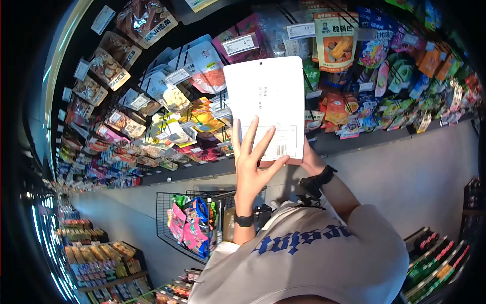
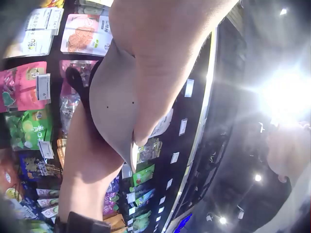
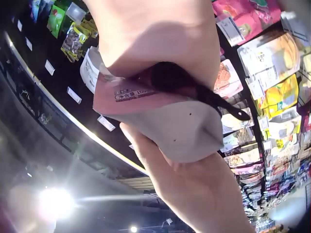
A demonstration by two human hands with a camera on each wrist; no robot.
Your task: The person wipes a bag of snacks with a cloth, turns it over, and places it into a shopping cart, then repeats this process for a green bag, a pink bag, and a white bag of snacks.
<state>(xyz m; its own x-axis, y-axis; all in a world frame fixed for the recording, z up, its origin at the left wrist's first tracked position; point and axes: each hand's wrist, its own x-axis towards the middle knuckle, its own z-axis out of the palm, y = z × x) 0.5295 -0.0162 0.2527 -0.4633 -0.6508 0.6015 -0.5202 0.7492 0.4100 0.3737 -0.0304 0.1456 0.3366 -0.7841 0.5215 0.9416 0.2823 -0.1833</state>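
A white snack pouch (image 1: 276,86) with a hang hole, a few printed lines and a barcode is held up in front of the shelf. Its bottom gusset (image 3: 141,99) is pink. My left hand (image 1: 253,164) rests on the pouch's printed back, fingers spread and nearly straight, thumb beside the barcode. From behind, at the lower right edge, my right hand (image 1: 312,158) holds the pouch; most of its fingers are hidden by it. Both hands also show around the pouch's bottom in the right wrist view.
Hanging snack bags (image 1: 202,63) with price tags (image 1: 240,44) fill the rack ahead. A black wire cart (image 1: 164,223) holding colourful packets (image 1: 192,228) stands at lower left. Low display shelves (image 1: 109,258) lie behind on the left, and others (image 1: 438,261) on the right.
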